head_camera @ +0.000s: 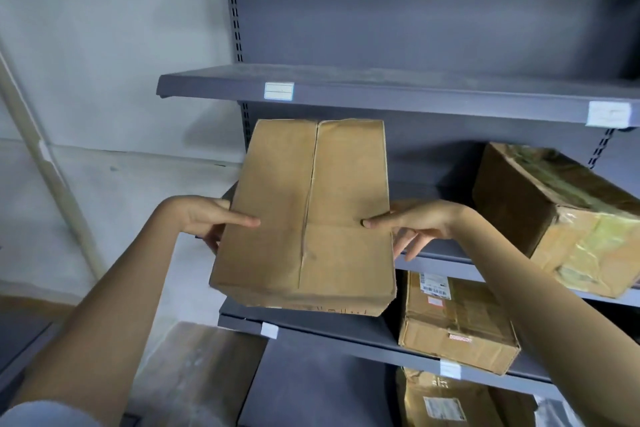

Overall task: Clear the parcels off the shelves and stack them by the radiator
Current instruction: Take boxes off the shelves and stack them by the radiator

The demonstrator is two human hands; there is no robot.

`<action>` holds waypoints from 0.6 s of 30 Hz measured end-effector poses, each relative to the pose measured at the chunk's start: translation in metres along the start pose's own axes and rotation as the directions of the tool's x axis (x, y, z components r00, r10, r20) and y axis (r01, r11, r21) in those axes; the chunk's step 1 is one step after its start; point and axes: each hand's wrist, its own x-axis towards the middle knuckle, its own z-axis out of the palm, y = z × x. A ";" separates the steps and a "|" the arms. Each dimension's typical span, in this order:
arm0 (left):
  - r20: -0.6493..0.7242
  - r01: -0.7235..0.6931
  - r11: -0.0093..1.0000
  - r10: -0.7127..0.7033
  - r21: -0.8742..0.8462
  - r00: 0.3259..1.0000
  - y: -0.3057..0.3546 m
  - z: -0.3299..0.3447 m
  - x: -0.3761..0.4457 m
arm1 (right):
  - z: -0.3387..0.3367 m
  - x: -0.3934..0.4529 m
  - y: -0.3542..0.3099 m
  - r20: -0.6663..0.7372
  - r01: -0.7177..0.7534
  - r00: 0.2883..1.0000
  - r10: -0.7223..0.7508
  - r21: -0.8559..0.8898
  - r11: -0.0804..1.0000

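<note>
both forearms reach up from the bottom of the view, a bit of pale sleeve (41, 414) at the lower left corner. left hand (207, 218) grips the left edge of a flat brown box (304, 215), thumb lying on top, other fingers tucked under. right hand (415, 224) grips the right edge the same way: thumb on top, fingers curled below & partly showing under the box edge. box is held in the air w/ both hands, in front of the grey shelves (381, 90), tilted w/ its far end higher, centre seam running away from the camera. it hangs in front of the left part of the middle shelf; can't tell if its far end touches anything.

top shelf board has a small white label (278, 91) on its front lip & another (608, 114) at the right. on the middle shelf to the right sits a bigger taped box (554, 215), tilted, just beside the right hand but not touching it. one shelf down, a smaller box w/ a barcode label (457, 319), below the right forearm. lower still, another labelled box (443, 402). at lower left, near the floor, a blurry parcel wrapped in clear film (194, 367). pale wall (104, 45) & a light pipe (52, 177) on the left
</note>
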 end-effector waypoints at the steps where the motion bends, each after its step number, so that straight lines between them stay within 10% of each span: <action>1: 0.007 -0.012 1.000 0.012 -0.020 1.000 -0.003 0.004 0.002 | 0.003 0.003 0.001 -0.027 0.009 1.000 -0.009 0.016 1.000; 11: -0.026 -0.128 0.934 0.126 -0.334 0.992 -0.080 0.035 0.026 | 0.057 0.010 0.034 -0.116 0.173 0.983 -0.145 0.293 0.940; 18: 0.107 0.070 0.877 -0.022 -0.476 0.994 -0.148 0.179 0.039 | 0.119 -0.034 0.143 -0.187 0.198 0.971 -0.150 0.276 0.940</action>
